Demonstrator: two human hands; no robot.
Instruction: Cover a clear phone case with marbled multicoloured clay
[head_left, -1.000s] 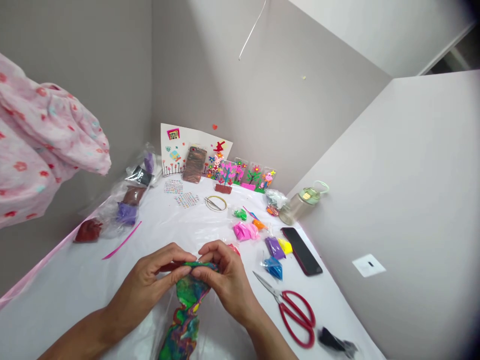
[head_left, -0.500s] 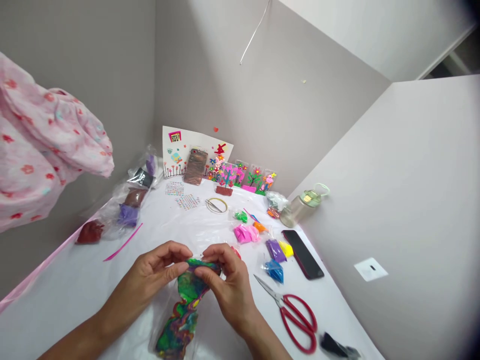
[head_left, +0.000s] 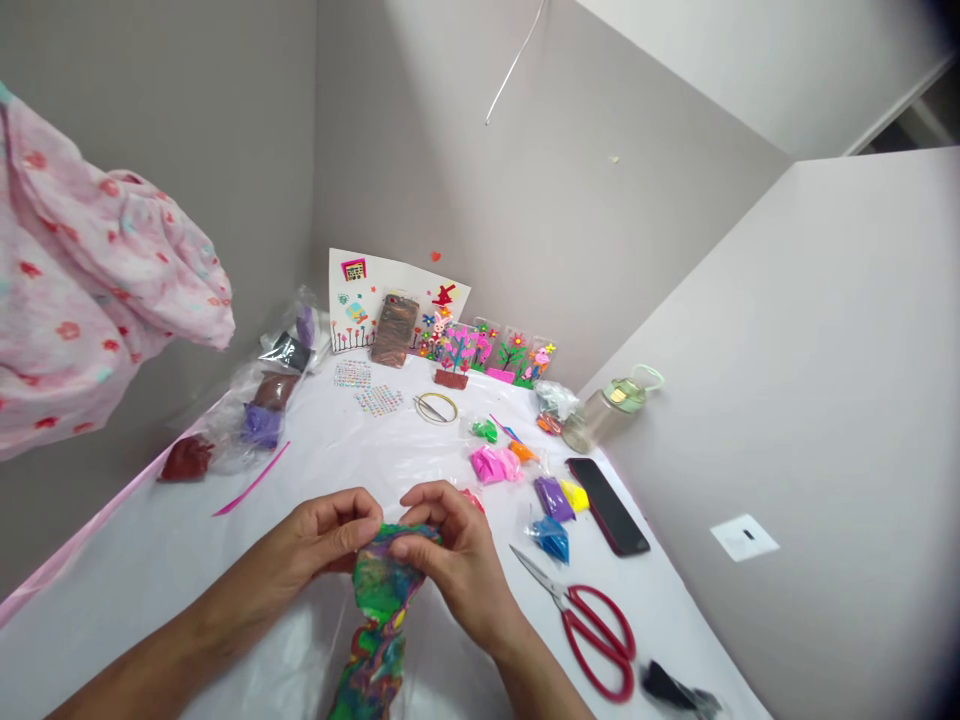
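A long strip of marbled green, purple and red clay (head_left: 379,590) runs from between my hands down to the bottom edge of the picture. My left hand (head_left: 337,530) pinches its upper left edge between thumb and fingers. On the upper right, my right hand (head_left: 446,550) grips the strip, thumb on top and fingers curled behind. Whatever lies behind the upper part of the clay is hidden. Just beyond my right hand, a red packet (head_left: 472,498) is partly covered by the fingers.
Red-handled scissors (head_left: 596,635), a phone (head_left: 609,507) and bagged clay in several colours (head_left: 553,498) lie to the right. A bottle (head_left: 611,412) leans near the wall. Decorated panels (head_left: 514,352) stand at the back; more bags (head_left: 262,425) and a pink strip (head_left: 251,480) lie left.
The clay's top edge now lies flatter and more spread, and my left hand has moved slightly left and away from my right. The view has shifted a little.
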